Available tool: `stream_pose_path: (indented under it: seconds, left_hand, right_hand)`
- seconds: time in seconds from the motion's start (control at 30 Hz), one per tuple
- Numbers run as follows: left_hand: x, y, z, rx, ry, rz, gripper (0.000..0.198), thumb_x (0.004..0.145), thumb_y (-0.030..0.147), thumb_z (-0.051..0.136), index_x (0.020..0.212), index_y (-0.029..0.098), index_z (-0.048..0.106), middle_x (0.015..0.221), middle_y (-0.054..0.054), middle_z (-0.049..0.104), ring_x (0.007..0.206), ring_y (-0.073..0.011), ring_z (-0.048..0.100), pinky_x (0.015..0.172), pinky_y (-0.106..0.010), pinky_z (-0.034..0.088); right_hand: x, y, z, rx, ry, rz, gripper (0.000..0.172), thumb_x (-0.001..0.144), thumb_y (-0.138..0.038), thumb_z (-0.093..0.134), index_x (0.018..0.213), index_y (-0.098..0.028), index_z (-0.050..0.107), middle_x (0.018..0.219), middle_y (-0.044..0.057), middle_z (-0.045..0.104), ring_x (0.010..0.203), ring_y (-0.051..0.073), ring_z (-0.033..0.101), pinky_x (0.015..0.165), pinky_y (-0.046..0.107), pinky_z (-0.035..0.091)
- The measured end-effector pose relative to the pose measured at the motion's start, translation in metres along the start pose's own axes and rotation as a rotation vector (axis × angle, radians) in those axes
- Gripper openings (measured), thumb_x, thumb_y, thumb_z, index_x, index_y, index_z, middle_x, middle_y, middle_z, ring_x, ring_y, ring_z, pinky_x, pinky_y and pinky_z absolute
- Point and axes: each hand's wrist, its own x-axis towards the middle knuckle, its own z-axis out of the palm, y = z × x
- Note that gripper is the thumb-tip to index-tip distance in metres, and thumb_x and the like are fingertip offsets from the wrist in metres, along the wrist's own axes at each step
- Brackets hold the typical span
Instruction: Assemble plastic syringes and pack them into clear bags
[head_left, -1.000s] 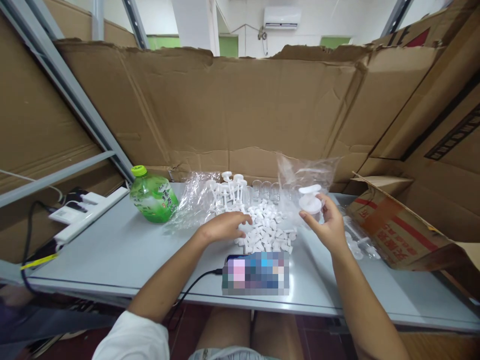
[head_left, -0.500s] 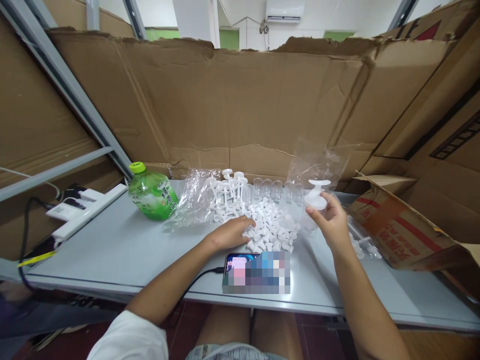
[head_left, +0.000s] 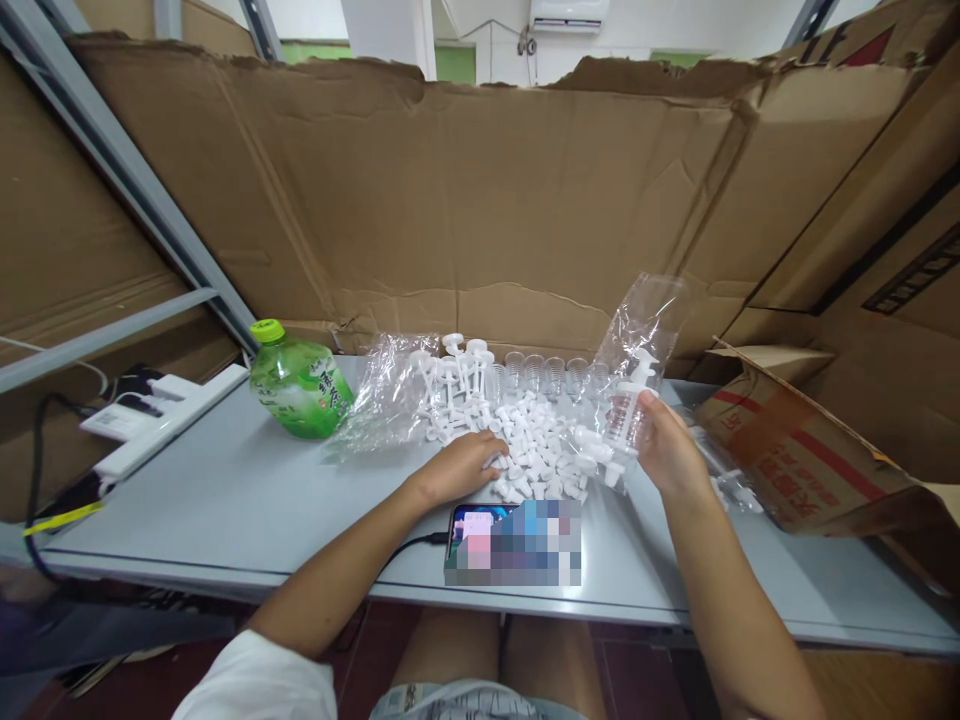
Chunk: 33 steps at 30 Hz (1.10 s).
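My right hand [head_left: 667,440] grips a clear plastic bag [head_left: 646,308] at the right of the pile. Inside the bag show a white T-shaped pump head [head_left: 642,368], a ribbed clear part and other white pieces. My left hand [head_left: 469,465] lies at the left edge of a heap of small white plastic pieces [head_left: 536,450], its fingers loosely curved with the thumb apart; I see nothing held in it. Behind the heap stand several white round-topped stems [head_left: 466,365] and a row of ribbed clear cups [head_left: 534,372].
A green-capped drink bottle [head_left: 300,388] and a crumpled clear bag [head_left: 382,395] stand left. A phone [head_left: 480,545] with a cable lies in front. At right are an open cardboard box [head_left: 795,455] and a bagged set [head_left: 731,480]. A power strip [head_left: 165,425] sits far left; cardboard walls the back.
The bag in my right hand has tilted and turned, so the pump head now sits sideways and more white pieces show inside. My left hand has stayed almost still.
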Motion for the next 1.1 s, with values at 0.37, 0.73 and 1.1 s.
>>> stream_pose_path:
  seconds: [0.37, 0.73, 1.1]
  left_hand:
    - [-0.004, -0.001, -0.010, -0.181, 0.173, -0.018, 0.025, 0.081, 0.021, 0.052, 0.104, 0.020, 0.059, 0.102, -0.004, 0.063, 0.077, -0.0148, 0.056, 0.075, -0.029, 0.045]
    - [-0.022, 0.019, -0.063, -0.614, 0.631, 0.095, 0.025, 0.079, 0.027, 0.062, 0.103, 0.021, 0.060, 0.108, -0.006, 0.061, 0.095, -0.0149, 0.057, 0.081, -0.025, 0.047]
    - [-0.016, 0.014, -0.068, -0.699, 0.133, -0.032, 0.029, 0.079, 0.034, 0.060, 0.104, 0.018, 0.059, 0.097, -0.006, 0.061, 0.072, -0.0102, 0.054, 0.062, -0.023, 0.046]
  right_hand:
    - [-0.004, 0.002, -0.002, -0.838, 0.137, -0.641, 0.045, 0.069, -0.035, 0.067, 0.109, -0.020, 0.055, 0.104, 0.009, 0.061, 0.095, 0.026, 0.056, 0.083, 0.041, 0.043]
    - [-0.012, 0.006, 0.006, -1.416, -0.010, -1.014, 0.042, 0.074, -0.019, 0.059, 0.116, -0.021, 0.052, 0.106, 0.010, 0.058, 0.101, 0.029, 0.049, 0.088, 0.044, 0.038]
    - [-0.011, 0.013, 0.009, -1.342, -0.168, -1.090, 0.046, 0.073, -0.014, 0.058, 0.118, -0.022, 0.050, 0.105, 0.009, 0.057, 0.100, 0.028, 0.049, 0.087, 0.045, 0.039]
